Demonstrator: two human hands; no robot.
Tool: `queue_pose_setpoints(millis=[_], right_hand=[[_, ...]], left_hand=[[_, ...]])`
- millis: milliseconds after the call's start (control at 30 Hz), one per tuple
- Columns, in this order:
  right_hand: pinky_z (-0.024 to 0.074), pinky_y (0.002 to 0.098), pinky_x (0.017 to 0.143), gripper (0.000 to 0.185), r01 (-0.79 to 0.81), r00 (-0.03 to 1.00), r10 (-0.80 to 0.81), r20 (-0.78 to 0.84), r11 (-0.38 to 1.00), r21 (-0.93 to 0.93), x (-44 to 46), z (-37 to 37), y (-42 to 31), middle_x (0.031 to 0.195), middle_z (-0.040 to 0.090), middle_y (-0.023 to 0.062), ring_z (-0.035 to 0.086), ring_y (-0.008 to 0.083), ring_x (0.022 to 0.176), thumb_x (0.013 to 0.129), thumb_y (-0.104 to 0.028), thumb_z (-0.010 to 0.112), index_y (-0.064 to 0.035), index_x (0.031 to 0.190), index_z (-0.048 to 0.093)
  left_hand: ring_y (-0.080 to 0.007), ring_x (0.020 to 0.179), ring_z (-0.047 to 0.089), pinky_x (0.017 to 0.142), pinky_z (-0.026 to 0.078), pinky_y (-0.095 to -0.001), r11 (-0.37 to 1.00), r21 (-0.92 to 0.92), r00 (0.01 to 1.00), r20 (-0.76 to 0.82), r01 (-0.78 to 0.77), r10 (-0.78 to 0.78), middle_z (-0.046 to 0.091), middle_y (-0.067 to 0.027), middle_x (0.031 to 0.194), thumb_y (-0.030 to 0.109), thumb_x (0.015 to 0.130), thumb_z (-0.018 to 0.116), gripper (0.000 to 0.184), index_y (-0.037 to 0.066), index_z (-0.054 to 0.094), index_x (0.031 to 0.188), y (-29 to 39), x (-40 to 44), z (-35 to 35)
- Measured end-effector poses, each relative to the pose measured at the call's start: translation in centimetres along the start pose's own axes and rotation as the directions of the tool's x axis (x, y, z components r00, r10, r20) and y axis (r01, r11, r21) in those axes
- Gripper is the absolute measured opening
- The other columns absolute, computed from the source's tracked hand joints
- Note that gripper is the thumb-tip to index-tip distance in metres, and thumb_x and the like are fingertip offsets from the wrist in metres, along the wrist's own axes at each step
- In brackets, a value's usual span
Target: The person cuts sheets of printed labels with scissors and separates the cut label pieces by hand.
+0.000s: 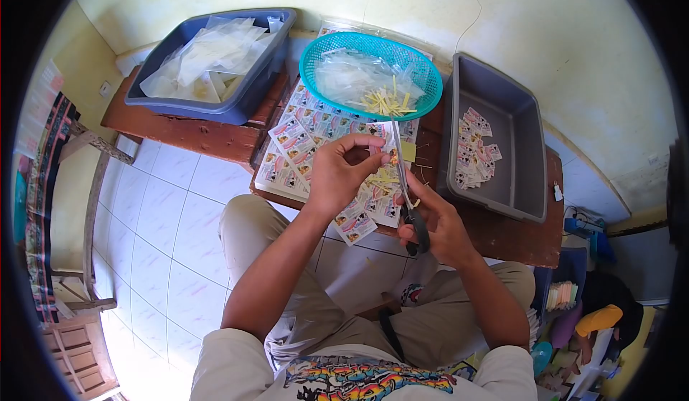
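In the head view, my left hand (343,171) pinches a small printed paper label (387,155) between thumb and forefinger. My right hand (441,229) is closed around the black handles of a pair of scissors (399,150). The blades point away from me and lie alongside the label; whether they touch it is unclear. Beneath both hands are printed label sheets (287,168) and loose yellowish paper strips. A cut piece of a label sheet (354,223) hangs at the near edge of the wooden table (556,222).
Beyond my hands, a turquoise basket (310,78) holds clear plastic and yellow strips. At right, a grey tub (520,186) contains several small cut labels. A blue-grey tub (244,107) with plastic bags stands at left. Another person (610,315) is at far right.
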State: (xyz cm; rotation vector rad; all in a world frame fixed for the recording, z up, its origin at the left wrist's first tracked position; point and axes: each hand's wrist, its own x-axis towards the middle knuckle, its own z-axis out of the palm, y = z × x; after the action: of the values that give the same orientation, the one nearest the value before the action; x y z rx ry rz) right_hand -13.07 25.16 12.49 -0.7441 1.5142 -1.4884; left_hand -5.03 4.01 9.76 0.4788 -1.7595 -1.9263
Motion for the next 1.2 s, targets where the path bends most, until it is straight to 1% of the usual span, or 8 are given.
queue_pose_setpoints(millis=[367,433,633,700,767,833,1167,1200], right_hand=[[0.0563,0.0281,0.075,0.100,0.000,1.000,0.000,0.001,1.000,0.017,0.04,0.02,-0.02,0.130,0.057,0.0109,0.063,0.0127,0.085,0.087,-0.025,0.088,-0.0102,0.167,0.030],[0.0608,0.0258,0.076,0.094,-0.017,1.000,0.016,0.014,0.999,0.038,0.02,-0.24,0.21,0.135,0.050,0.0057,0.063,0.0121,0.102,0.087,0.007,0.081,-0.0152,0.165,0.036],[0.0609,0.0261,0.075,0.093,-0.017,1.000,0.017,0.004,0.999,0.041,0.06,-0.12,0.08,0.137,0.050,0.0060,0.064,0.0125,0.102,0.087,0.007,0.081,-0.0144,0.165,0.035],[0.0605,0.0262,0.075,0.093,-0.020,1.000,0.019,0.009,0.998,0.051,0.11,-0.09,0.00,0.137,0.050,0.0060,0.064,0.0123,0.102,0.087,0.006,0.081,-0.0145,0.165,0.035],[0.0601,0.0263,0.075,0.093,-0.023,1.000,0.022,0.014,0.998,0.062,0.10,-0.02,0.00,0.137,0.050,0.0059,0.063,0.0121,0.101,0.087,0.006,0.081,-0.0146,0.165,0.035],[0.0572,0.0288,0.074,0.097,0.016,1.000,-0.016,0.002,1.000,0.003,0.11,0.13,0.09,0.130,0.057,0.0117,0.063,0.0123,0.084,0.089,-0.022,0.086,-0.0100,0.167,0.030],[0.0574,0.0289,0.074,0.097,0.007,1.000,-0.007,-0.003,1.000,0.001,0.10,0.02,0.25,0.128,0.057,0.0110,0.062,0.0123,0.084,0.089,-0.023,0.086,-0.0111,0.167,0.030],[0.0579,0.0277,0.074,0.094,-0.002,1.000,0.002,0.003,1.000,0.023,0.09,0.00,0.12,0.129,0.054,0.0081,0.062,0.0112,0.089,0.088,-0.010,0.084,-0.0133,0.166,0.032]], left_hand=[[-0.0094,0.085,0.071,0.076,0.058,-0.0256,1.000,0.020,1.000,-0.005,0.006,-0.006,0.078,-0.0070,0.094,0.004,0.091,0.082,0.025,-0.001,0.075,0.114,0.11,0.08,-0.06],[-0.0093,0.083,0.071,0.075,0.058,-0.0254,1.000,0.009,1.000,-0.006,-0.002,0.002,0.077,-0.0060,0.092,0.005,0.090,0.082,0.025,-0.002,0.074,0.113,0.07,0.07,-0.03],[-0.0085,0.081,0.070,0.074,0.058,-0.0249,1.000,0.018,1.000,-0.014,0.002,-0.002,0.076,-0.0051,0.091,0.005,0.090,0.083,0.025,-0.001,0.075,0.113,-0.01,0.12,0.04],[-0.0095,0.086,0.071,0.076,0.058,-0.0257,0.999,0.033,1.000,-0.009,0.026,-0.026,0.078,-0.0084,0.097,0.005,0.091,0.082,0.025,-0.001,0.075,0.114,0.03,0.13,0.00],[-0.0096,0.086,0.071,0.076,0.058,-0.0258,0.999,0.026,1.000,-0.004,0.025,-0.024,0.079,-0.0084,0.097,0.005,0.091,0.082,0.025,-0.001,0.075,0.114,0.11,0.07,-0.02],[-0.0097,0.087,0.071,0.077,0.058,-0.0259,1.000,0.018,1.000,0.001,0.023,-0.023,0.079,-0.0084,0.097,0.005,0.091,0.082,0.025,-0.001,0.075,0.114,0.16,0.06,-0.03],[-0.0091,0.082,0.071,0.074,0.058,-0.0251,1.000,0.001,1.000,-0.012,0.014,-0.014,0.077,-0.0058,0.091,0.004,0.091,0.082,0.024,-0.002,0.074,0.113,0.13,0.04,0.08],[-0.0090,0.082,0.071,0.074,0.058,-0.0252,1.000,0.009,1.000,-0.013,0.014,-0.013,0.077,-0.0058,0.091,0.004,0.091,0.082,0.024,-0.002,0.074,0.113,0.12,0.03,0.08]])
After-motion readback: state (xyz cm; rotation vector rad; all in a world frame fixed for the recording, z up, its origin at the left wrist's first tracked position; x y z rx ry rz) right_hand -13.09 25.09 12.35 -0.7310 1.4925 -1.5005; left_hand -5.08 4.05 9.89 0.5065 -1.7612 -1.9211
